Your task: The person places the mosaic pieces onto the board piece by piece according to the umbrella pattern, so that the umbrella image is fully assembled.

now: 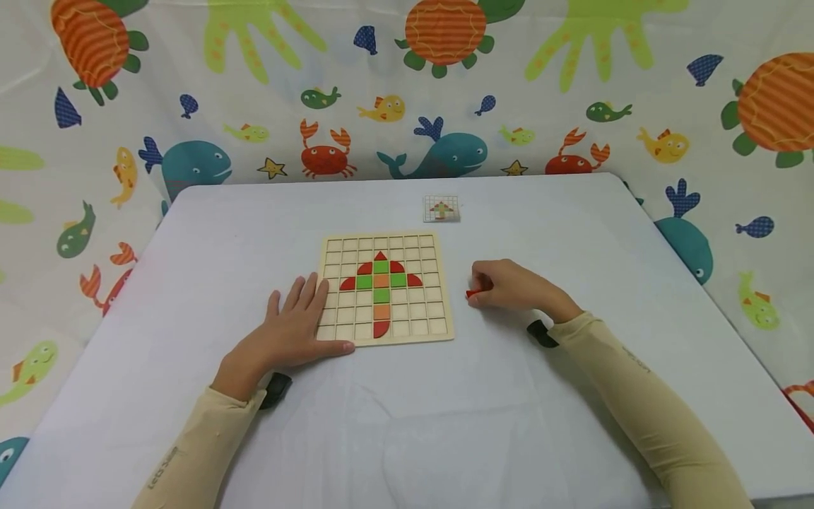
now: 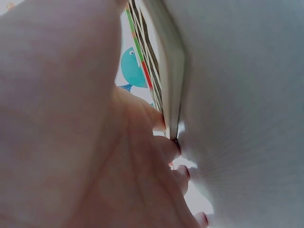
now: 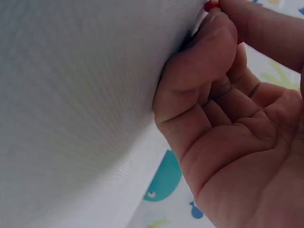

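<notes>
A square wooden grid board (image 1: 420, 311) lies mid-table, with red, green and orange tiles set in its cells in a plane-like shape. My left hand (image 1: 295, 325) rests at the board's left edge, fingers straight and spread, the thumb along the near corner; the left wrist view shows its fingers against the board's side (image 2: 173, 71). To the right of the board, my right hand (image 1: 509, 284) pinches a small red tile (image 1: 470, 293) between thumb and finger, close over the white cloth. Only a sliver of that red tile (image 3: 211, 4) shows in the right wrist view.
Behind the board lies a small picture card (image 1: 441, 209) printed with a similar pattern on a grid. A white cloth covers the table (image 1: 445, 424). A curtain (image 1: 540, 42) with sea animals hangs along the table's far edge and sides.
</notes>
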{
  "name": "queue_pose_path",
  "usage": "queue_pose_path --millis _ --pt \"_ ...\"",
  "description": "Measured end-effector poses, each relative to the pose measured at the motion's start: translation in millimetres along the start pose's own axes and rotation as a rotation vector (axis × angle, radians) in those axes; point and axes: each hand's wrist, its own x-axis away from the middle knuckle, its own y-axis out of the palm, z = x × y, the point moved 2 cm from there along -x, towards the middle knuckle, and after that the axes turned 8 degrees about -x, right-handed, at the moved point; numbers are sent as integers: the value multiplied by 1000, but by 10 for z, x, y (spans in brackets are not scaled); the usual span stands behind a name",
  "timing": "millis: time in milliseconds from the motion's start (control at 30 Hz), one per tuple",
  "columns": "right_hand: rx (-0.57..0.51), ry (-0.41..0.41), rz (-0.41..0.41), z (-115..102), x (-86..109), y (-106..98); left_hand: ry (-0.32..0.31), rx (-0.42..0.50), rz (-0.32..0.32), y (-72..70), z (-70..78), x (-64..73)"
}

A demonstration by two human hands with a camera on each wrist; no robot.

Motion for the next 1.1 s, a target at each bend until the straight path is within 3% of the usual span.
queue_pose_path --millis 267,600,900,1100 --pt "-202 73 -44 74 -17 -58 -2 0 -2 25 -21 12" --pt "-321 -28 57 2 -78 -49 -6 -1 -1 26 -14 4" --pt "-289 -68 61 -240 -191 21 -5 13 -5 20 -20 17" --pt "-318 -135 7 -506 -320 99 -11 8 -7 10 -12 19"
